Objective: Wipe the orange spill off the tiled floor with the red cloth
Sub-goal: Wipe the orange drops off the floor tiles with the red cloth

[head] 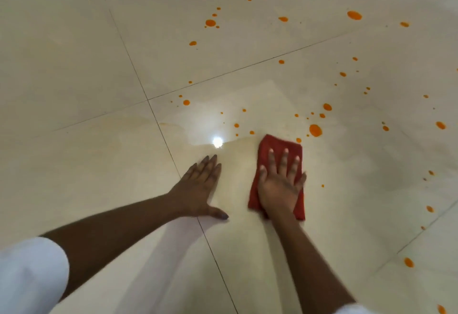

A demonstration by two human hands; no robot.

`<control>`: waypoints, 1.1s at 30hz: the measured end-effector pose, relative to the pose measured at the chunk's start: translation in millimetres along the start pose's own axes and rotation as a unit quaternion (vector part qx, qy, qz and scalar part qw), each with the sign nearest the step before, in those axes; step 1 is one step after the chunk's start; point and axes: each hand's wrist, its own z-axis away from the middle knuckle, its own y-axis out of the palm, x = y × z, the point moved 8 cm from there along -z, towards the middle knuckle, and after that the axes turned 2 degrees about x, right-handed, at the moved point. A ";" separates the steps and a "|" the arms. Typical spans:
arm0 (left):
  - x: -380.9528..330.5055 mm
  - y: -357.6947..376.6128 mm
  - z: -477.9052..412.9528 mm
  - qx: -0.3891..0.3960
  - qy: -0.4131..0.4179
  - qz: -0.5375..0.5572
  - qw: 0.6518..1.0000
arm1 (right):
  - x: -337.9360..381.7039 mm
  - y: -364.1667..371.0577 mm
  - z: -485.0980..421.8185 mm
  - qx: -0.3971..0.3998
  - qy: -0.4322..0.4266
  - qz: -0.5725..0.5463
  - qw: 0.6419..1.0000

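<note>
On the glossy cream tiled floor (86, 78), directly in front of the kneeling person, the folded red cloth (278, 144) lies flat under the right hand (280, 184). The grip of this hand is fully open: fingers straight and spread, palm pressing the cloth down, nothing curled round it. The left hand (198, 189) is also open, laid flat on the bare tile just beside the cloth as a brace, and it holds nothing. A white sleeve (29, 271) shows at the lower left.

Status of the orange spill:
- The spill consists of many separate drops, not one pool.
- The largest nearby drop (315, 130) sits just beyond the cloth's far right corner, apart from it.
- Smaller drops lie along the cloth's far edge.
- Further drops extend well beyond, at the far left (210, 23) and far right (354, 15), and down the right side (409, 262).

The tile around and nearer than the hands shows no drops, only a faint dull sheen, which suggests it has been wiped.

Assessment: the task is at an early stage. Most of the visible drops are untouched, and the far and right-hand zones are left to clear.
</note>
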 end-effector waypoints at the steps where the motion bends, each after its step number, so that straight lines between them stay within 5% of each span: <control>1: -5.6 3.3 -1.6 -0.006 -0.008 0.012 1.000 | 7.3 5.0 18.9 -0.013 -0.009 -0.003 1.000; 5: -8.7 9.7 -7.2 -0.047 -0.028 0.032 0.998 | 54.7 12.5 -2.5 0.020 -0.138 0.025 0.990; 10: -6.5 9.6 -5.9 -0.038 -0.034 0.025 0.998 | 26.1 -8.1 -67.9 0.076 -0.143 0.060 0.985; 16: -18.8 5.2 -0.8 -0.021 -0.049 0.058 0.997 | -0.4 -3.7 -16.9 0.164 -0.233 0.158 0.945; 20: -51.4 20.5 2.1 -0.028 -0.031 0.084 0.996 | -22.5 0.6 20.6 0.137 -0.315 0.159 0.926; 25: -65.1 29.1 -0.2 -0.054 -0.036 0.062 0.996 | -95.4 -10.5 27.6 0.040 -0.081 0.045 0.995; 30: -99.8 31.8 -2.6 -0.043 0.004 0.042 0.998 | -74.8 0.7 63.3 0.044 -0.172 0.053 0.983; 33: -124.8 37.1 -0.9 -0.033 0.032 0.035 0.998 | -121.8 -18.7 31.1 0.050 -0.094 0.050 0.993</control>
